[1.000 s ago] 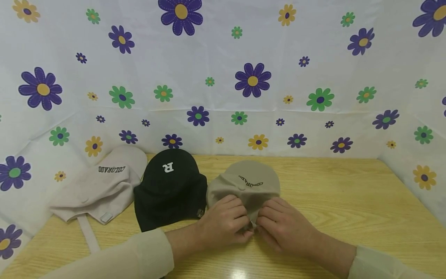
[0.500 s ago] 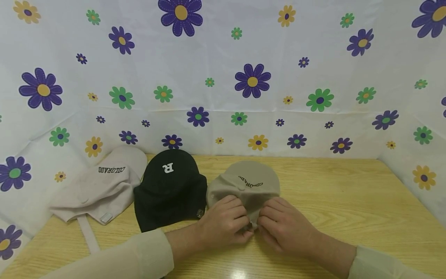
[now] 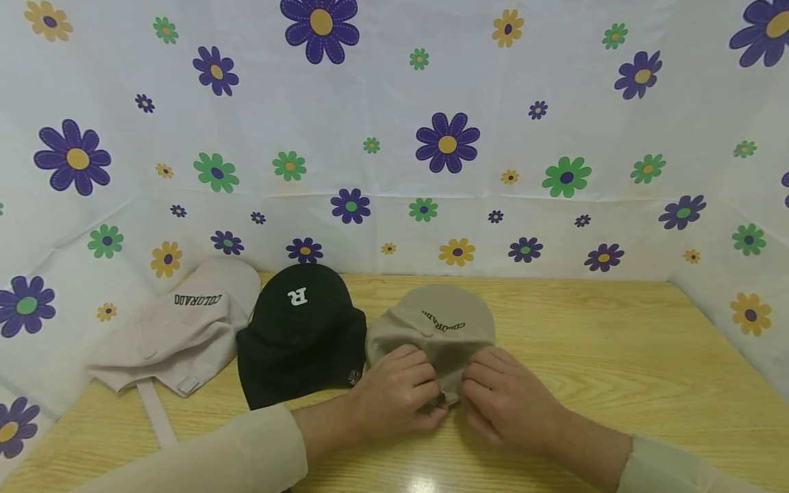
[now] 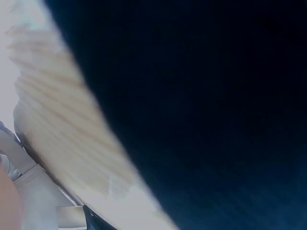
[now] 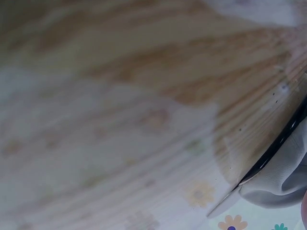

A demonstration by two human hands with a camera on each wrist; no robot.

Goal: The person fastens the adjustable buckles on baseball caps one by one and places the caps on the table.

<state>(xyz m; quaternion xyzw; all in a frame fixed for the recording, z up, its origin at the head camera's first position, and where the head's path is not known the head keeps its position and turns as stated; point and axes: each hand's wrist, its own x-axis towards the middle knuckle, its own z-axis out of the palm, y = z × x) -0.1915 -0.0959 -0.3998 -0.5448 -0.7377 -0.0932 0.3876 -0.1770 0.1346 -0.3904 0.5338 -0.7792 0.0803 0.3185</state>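
A khaki baseball cap (image 3: 450, 301) with dark COLORADO lettering lies on the table, brim toward the wall. My left hand (image 3: 397, 390) pinches the cap's rear edge, beside a small dark bit of the closure. Close to it on the right, my right hand (image 3: 511, 400) has curled fingers on the cap's rear edge; its fingertips are largely hidden. The left wrist view catches part of the khaki cap (image 4: 38, 194) and a finger at its lower left. Folded cap fabric (image 5: 278, 177) shows at the right wrist view's right side.
A black cap (image 3: 302, 342) with a white R sits just left of the khaki one. Farther left lies a pale pink COLORADO cap (image 3: 185, 322), its strap (image 3: 156, 414) trailing forward. The wooden table (image 3: 616, 342) meets a flower-printed cloth (image 3: 394, 96) behind.
My right hand has shifted slightly right, widening the gap to the left fingertips and showing more of the closure. My left hand and the caps have stayed put.
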